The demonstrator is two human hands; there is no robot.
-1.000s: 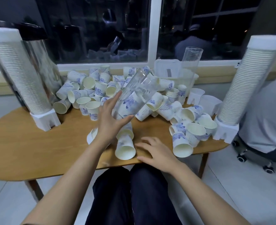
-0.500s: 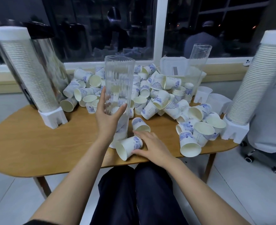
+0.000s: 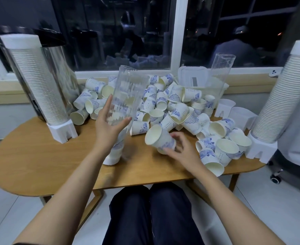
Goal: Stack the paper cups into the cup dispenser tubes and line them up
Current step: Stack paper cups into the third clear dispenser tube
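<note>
Above the table point(image 3: 39, 156), right hand point(image 3: 182, 152) round cup point(image 3: 160, 140)

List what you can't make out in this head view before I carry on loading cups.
- Cup count inside the clear tube: head view, motion blur and the left hand gripping it cover the stack.
- Top of the right dispenser: head view, cut off by the right edge.
- Base of the paper cup: head view, hidden by the right hand holding it.
</note>
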